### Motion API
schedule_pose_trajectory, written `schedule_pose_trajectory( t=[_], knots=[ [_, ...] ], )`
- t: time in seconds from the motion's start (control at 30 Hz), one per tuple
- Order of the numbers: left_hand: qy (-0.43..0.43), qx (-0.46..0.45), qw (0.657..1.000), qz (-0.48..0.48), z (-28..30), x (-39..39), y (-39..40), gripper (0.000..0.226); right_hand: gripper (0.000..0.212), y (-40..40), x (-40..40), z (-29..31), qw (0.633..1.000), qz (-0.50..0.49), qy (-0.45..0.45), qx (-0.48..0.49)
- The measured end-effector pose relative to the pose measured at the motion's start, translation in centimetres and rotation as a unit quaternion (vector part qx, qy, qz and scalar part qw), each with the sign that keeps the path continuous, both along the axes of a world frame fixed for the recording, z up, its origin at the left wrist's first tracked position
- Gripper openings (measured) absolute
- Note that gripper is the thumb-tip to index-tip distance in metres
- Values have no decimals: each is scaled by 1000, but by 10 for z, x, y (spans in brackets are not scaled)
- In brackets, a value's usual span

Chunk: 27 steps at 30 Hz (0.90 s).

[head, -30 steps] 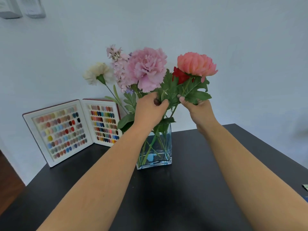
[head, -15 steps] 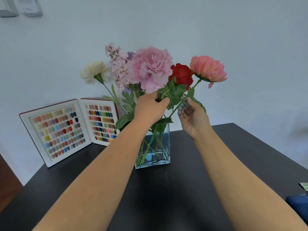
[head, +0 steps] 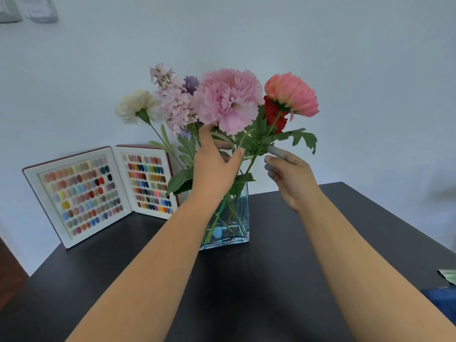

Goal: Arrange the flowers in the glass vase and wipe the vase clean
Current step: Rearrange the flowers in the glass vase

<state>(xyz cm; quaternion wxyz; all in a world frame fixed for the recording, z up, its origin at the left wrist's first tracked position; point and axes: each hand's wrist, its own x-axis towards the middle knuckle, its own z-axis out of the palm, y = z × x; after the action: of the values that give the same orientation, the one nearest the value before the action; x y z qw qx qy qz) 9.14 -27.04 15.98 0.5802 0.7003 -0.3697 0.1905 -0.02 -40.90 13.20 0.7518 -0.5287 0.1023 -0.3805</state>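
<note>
left hand (head: 214, 166) among stems, glass vase (head: 237, 218) mid-table, right hand (head: 291, 174) beside leaves

Six flower heads (head: 228, 99); one glass vase (head: 234, 223); two hands (head: 214, 166); one open nail-colour sample book (head: 98, 191)

The left hand (head: 214, 166) now loosens around the stems, fingers spread; the right hand (head: 291, 176) lets go beside the coral flower (head: 293, 95), which now hides the red flower (head: 272, 114).
</note>
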Motion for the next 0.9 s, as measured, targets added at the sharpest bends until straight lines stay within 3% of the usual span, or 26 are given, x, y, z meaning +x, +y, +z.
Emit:
schedule_pose_trajectory(
  t=[0.27, 0.57, 0.9],
  knots=[
    [30, -9, 999, -4, -16, 4, -7, 61, 11, 12, 23, -4, 982, -100, 65, -144],
    [-35, 17, 999, -4, -23, 12, -13, 69, 12, 9, 34, -8, 944, -196, 111, -242],
    [-37, 58, 998, -10, -15, 15, -13, 73, 7, 7, 28, -20, 954, -114, 54, -273]
  ],
)
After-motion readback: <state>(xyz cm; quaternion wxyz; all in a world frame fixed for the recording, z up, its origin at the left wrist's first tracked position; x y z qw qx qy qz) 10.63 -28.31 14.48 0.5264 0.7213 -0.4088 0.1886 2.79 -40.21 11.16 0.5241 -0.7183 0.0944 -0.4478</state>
